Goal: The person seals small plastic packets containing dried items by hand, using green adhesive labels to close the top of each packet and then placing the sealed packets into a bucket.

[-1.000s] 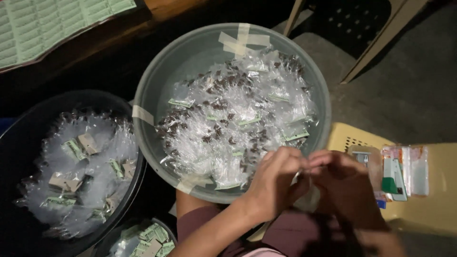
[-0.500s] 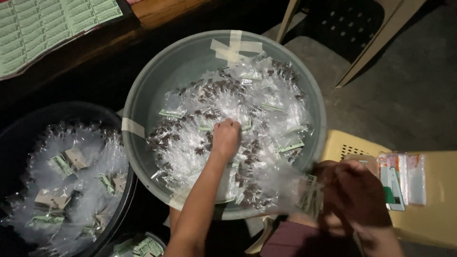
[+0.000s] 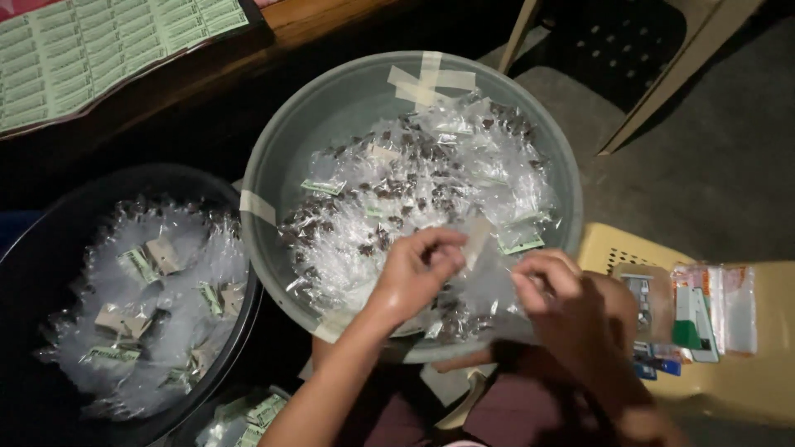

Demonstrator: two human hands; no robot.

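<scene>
Your left hand [image 3: 416, 269] is hovering over the near side of the grey basin [image 3: 286, 153], its fingers curled in and pinching the upper corner of a clear plastic bag [image 3: 489, 277]. Your right hand [image 3: 559, 302] is closing on the same bag from the other side, thumb and fingers gripping its right edge, so the bag is hanging stretched between both hands just above the basin's near rim. What is inside that bag is too blurred to tell.

Beneath your hands, the basin is holding a heap of small clear packets [image 3: 414, 190] with dark bits in them and a few green paper labels; strips of pale tape [image 3: 431, 79] are crossing its far rim, and another strip is sitting on its left wall. Just beside it on your left, a black basin [image 3: 50, 207] is carrying more packets [image 3: 149, 306], these ones with green and tan cards inside.

To your right, a yellow plastic stool [image 3: 745, 389] is bearing a pile of flat plastic sleeves [image 3: 704, 310]. Farther out, at the top left, a sheet of green labels [image 3: 108, 50] is lying on a wooden table [image 3: 323, 16], and pale chair legs [image 3: 662, 83] are standing on the floor at the top right
</scene>
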